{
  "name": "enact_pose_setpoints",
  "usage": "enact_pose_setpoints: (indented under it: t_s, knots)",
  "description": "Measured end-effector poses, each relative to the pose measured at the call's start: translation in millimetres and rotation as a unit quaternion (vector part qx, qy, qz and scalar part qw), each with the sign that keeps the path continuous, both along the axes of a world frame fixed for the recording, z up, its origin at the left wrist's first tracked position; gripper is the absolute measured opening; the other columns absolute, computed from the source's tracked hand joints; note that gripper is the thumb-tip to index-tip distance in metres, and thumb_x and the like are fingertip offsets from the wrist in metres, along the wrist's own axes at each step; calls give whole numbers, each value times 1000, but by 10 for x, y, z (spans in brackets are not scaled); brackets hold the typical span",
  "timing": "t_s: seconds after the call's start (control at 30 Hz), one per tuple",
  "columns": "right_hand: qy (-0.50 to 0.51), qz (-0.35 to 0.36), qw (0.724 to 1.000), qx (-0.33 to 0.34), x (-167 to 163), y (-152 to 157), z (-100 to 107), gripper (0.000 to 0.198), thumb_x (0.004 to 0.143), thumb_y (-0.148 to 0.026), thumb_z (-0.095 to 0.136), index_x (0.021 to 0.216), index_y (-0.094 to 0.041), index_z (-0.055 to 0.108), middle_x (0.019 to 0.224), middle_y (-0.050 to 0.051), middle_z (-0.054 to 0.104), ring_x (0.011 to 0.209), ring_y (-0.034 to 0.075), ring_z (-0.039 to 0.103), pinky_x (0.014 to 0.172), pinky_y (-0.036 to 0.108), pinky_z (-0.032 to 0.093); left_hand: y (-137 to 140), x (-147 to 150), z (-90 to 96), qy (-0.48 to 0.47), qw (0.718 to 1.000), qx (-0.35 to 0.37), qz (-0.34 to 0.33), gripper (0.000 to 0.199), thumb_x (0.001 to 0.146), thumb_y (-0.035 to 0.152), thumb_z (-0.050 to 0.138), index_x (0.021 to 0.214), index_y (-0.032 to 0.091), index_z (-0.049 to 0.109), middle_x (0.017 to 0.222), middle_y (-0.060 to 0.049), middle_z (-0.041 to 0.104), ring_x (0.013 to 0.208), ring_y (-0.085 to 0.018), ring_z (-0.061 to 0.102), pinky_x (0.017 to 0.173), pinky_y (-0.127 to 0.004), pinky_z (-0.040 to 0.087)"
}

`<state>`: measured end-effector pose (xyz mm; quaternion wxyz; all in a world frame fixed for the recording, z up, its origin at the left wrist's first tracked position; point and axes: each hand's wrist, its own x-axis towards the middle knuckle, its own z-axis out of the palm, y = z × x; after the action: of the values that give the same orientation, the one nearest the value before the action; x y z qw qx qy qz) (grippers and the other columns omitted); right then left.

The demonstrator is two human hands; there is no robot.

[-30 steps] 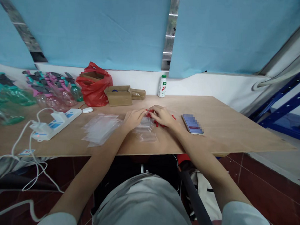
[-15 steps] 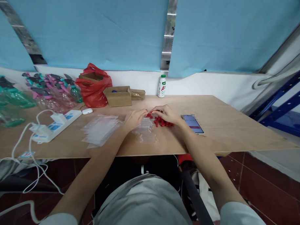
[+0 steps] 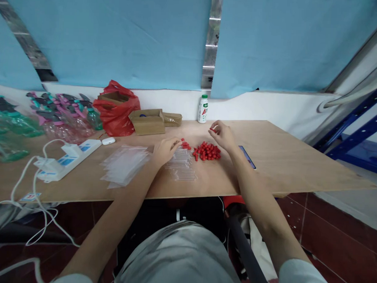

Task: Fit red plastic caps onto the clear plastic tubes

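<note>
My right hand (image 3: 223, 135) is raised over the table, its thumb and fingers pinching a small red piece (image 3: 213, 130). Below and to the left of it lies a pile of small red rubbery-looking pieces (image 3: 209, 151). My left hand (image 3: 166, 150) rests low with its fingertips pinched together; whatever they hold is too small to make out. Beside those fingertips are several more red pieces (image 3: 186, 145), at the top end of a row of thin clear sticks or tubes (image 3: 183, 168). A stack of clear plastic bags (image 3: 124, 166) lies left of my left hand.
A phone (image 3: 247, 156) lies behind my right forearm. At the back stand a white bottle (image 3: 203, 109), an open cardboard box (image 3: 148, 122) and a red plastic bag (image 3: 117, 114). Leftward are a power strip (image 3: 73, 160) with cables and several spray bottles (image 3: 71, 121).
My hands were together over the sticks; now my right hand has moved up and right, with a red piece in its fingers. The red pile shows more fully. My left hand has shifted slightly left.
</note>
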<state>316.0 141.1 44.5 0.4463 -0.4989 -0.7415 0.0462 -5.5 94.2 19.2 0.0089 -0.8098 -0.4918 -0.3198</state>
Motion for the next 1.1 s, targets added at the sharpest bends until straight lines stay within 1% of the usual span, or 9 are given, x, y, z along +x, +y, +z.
enact_pose_setpoints:
  t_s: [0.1, 0.23, 0.37, 0.57, 0.7, 0.77, 0.83, 0.97, 1.1]
  knots:
    - [-56, -15, 998, -14, -98, -9, -41, 20, 93, -40, 71, 96, -21, 73, 88, 6, 79, 79, 22, 68, 76, 32, 46, 9, 70, -43, 3, 999, -10, -45, 33, 111, 47, 51, 115, 27, 77, 120, -6, 80, 105, -24, 72, 88, -34, 50]
    - [-115, -14, 992, -38, -139, -24, -54, 38, 101, -52, 63, 90, -20, 77, 82, 7, 77, 73, 20, 64, 70, 31, 41, 56, 59, -105, 24, 996, -23, -83, 30, 109, 44, 53, 111, 25, 76, 116, -6, 78, 99, -23, 71, 91, -36, 52]
    - [-193, 10, 979, -60, -133, -38, -67, 43, 105, -48, 57, 83, -20, 79, 79, 8, 76, 69, 20, 61, 68, 31, 38, 77, 42, -120, 28, 993, -31, -108, 26, 107, 44, 57, 107, 25, 75, 111, -4, 78, 98, -22, 71, 91, -36, 51]
    - [-196, -1, 978, -72, -148, -75, -45, 39, 102, -54, 65, 90, -20, 82, 85, 7, 77, 73, 20, 62, 70, 31, 39, 96, 69, -138, 31, 994, -35, -101, 31, 108, 47, 54, 109, 25, 75, 112, -5, 77, 100, -23, 70, 94, -37, 52]
    - [-217, -7, 976, 0, -308, -167, -13, 29, 106, -41, 59, 108, -20, 79, 97, 9, 79, 92, 25, 65, 81, 34, 43, 140, 110, -185, 20, 998, -7, -58, 34, 111, 42, 47, 116, 23, 75, 122, -9, 76, 115, -26, 68, 104, -41, 51]
    - [-269, 22, 962, 39, -478, -234, -30, 29, 109, -35, 53, 119, -20, 77, 109, 12, 79, 108, 29, 63, 90, 37, 42, 157, 130, -204, 19, 999, -1, -44, 34, 111, 39, 45, 116, 22, 74, 123, -10, 75, 118, -26, 67, 107, -41, 50]
    - [-335, 45, 940, 48, -682, -293, -81, 33, 111, -31, 48, 125, -17, 74, 119, 17, 78, 117, 33, 60, 96, 42, 40, 166, 142, -216, 20, 999, 0, -41, 36, 112, 38, 42, 117, 22, 74, 123, -10, 76, 119, -26, 66, 109, -41, 49]
    - [-420, 32, 907, 9, -1005, -326, -244, 36, 107, -14, 44, 134, -10, 68, 118, 23, 79, 121, 35, 59, 99, 45, 37, 174, 139, -229, 15, 999, 1, -37, 38, 114, 38, 39, 119, 22, 73, 122, -10, 76, 117, -25, 67, 107, -40, 50]
    - [-440, 27, 898, 1, -1071, -284, -335, 44, 105, -8, 41, 145, -9, 59, 119, 23, 79, 123, 35, 60, 99, 46, 36, 180, 127, -229, 0, 1000, 12, -26, 41, 115, 38, 36, 117, 21, 73, 118, -11, 77, 114, -25, 68, 106, -40, 49]
